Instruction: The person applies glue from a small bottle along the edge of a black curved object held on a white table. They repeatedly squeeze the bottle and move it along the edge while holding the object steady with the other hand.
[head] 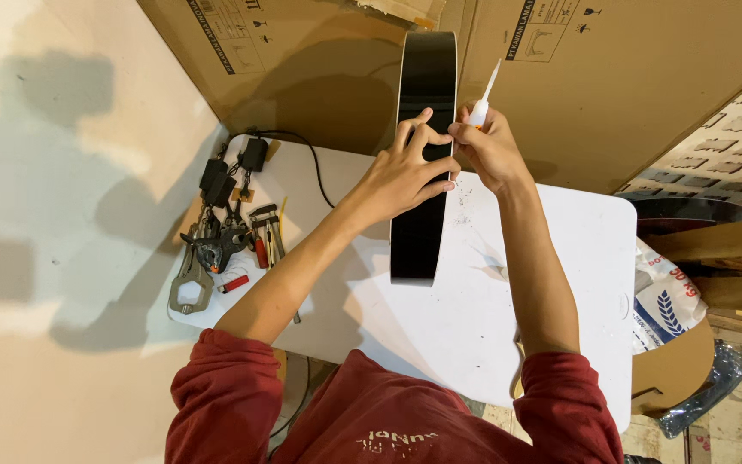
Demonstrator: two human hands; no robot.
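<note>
I see my left hand [407,168] laid over the glossy black body [423,155], a guitar-like shell standing on its edge on the white table [560,258], its narrow side facing up at me; the fingers are spread and curled across that side, gripping it to hold it steady. My right hand [489,148] is just beside the left, at the body's right edge, with the fingers pinched tight around a small white glue tube [483,101] whose long thin nozzle points up and away toward the cardboard sheets [319,51] leaning behind the table. The black body runs from near the middle of the table up against that cardboard. At the table's left end I see a heap of clamps and pliers [216,249], a small red lighter [234,283] and a black power adapter [253,155] with its cable trailing off. To the right, past the table edge, sit a printed white sack [667,301] and some wooden planks [723,245]. Both sleeves [234,395] are dark red
</note>
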